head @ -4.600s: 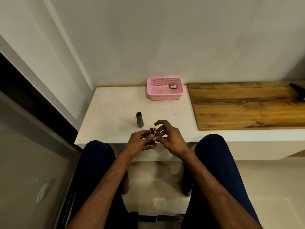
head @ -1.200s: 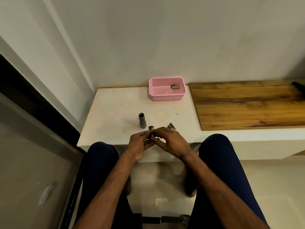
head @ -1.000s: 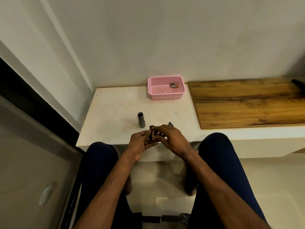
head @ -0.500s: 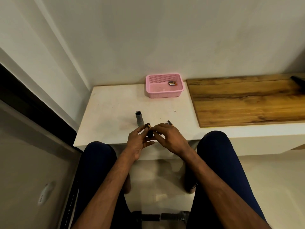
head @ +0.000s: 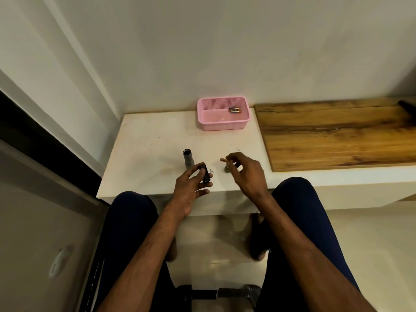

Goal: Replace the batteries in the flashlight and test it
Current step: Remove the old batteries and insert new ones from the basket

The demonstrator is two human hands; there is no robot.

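The grey flashlight body point(head: 187, 158) stands upright on the white table point(head: 146, 154), open end up. My left hand point(head: 191, 188) grips a small black battery holder point(head: 204, 173) just right of it, above the table's front edge. My right hand point(head: 246, 174) pinches a battery point(head: 223, 159) whose orange end sticks out to the left. Below those fingers a small round piece, possibly the flashlight's cap point(head: 226, 169), lies on the table. Two more batteries point(head: 234, 110) lie in the pink basket point(head: 222, 126) at the back.
A wooden board point(head: 337, 136) covers the table's right part, with a dark object point(head: 408, 108) at its far right edge. The wall stands right behind the basket. My knees are under the table's front edge.
My hands were together on the battery holder. They have come apart: the right hand moved right and away with a battery, the left keeps the holder.
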